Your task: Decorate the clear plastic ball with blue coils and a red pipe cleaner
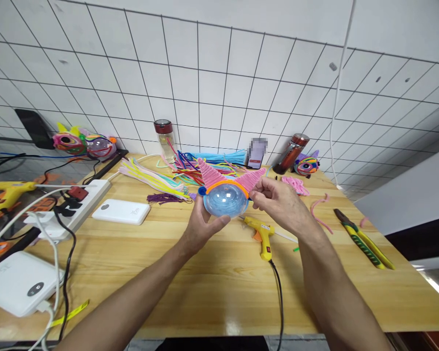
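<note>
- Clear ball: two pink ears point up, long axes splaying.
- Left hand cradles it; right hand pinches its edge.
- One glue gun, two bottles.

On the worktop, a glue gun lies before the ball, to its right. Further right lie pliers. Behind the ball are pipe cleaners; a phone stands between the left bottle and the right bottle. Leftward, a power bank lies beside a power strip.
</note>
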Demonstrator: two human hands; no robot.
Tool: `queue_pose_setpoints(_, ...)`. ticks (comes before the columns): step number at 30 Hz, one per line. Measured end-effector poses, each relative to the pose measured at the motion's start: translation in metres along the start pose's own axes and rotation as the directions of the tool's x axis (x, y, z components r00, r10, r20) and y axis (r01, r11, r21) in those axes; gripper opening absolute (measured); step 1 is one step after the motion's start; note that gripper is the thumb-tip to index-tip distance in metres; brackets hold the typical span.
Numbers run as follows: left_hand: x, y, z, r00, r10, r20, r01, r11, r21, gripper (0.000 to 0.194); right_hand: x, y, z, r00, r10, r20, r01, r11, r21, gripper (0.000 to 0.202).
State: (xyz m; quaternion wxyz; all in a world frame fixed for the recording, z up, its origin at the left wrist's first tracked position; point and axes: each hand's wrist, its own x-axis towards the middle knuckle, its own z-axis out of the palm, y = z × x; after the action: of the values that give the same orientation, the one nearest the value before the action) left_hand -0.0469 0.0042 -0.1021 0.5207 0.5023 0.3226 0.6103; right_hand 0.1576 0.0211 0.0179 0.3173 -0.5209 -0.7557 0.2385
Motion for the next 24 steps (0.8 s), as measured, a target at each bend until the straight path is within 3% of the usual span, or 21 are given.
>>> queue_pose_setpoints(5, 0.000, 0.001, 0.000, 1.000, 0.005, -0.007, -0.005, 1.000, -0.013, 0.077, -0.001, 0.001, -0.005, 1.000, 0.022, -0.005, -0.022, 0.996, 0.084, 0.015)
queue_pose_setpoints(12, 0.003, 0.004, 0.003, 0.999, 0.029, -0.045, -0.030, 0.999, -0.024, 0.080, -0.003, 0.008, -0.011, 0.993, 0.065, -0.103, -0.045, 0.982, 0.184, 0.021)
queue_pose_setpoints(24, 0.013, 0.002, -0.001, 0.980, 0.106, -0.169, -0.114, 0.993, -0.039, 0.082, 0.006, 0.014, 0.015, 0.999, 0.030, -0.037, -0.020, 0.969, 0.245, 0.037)
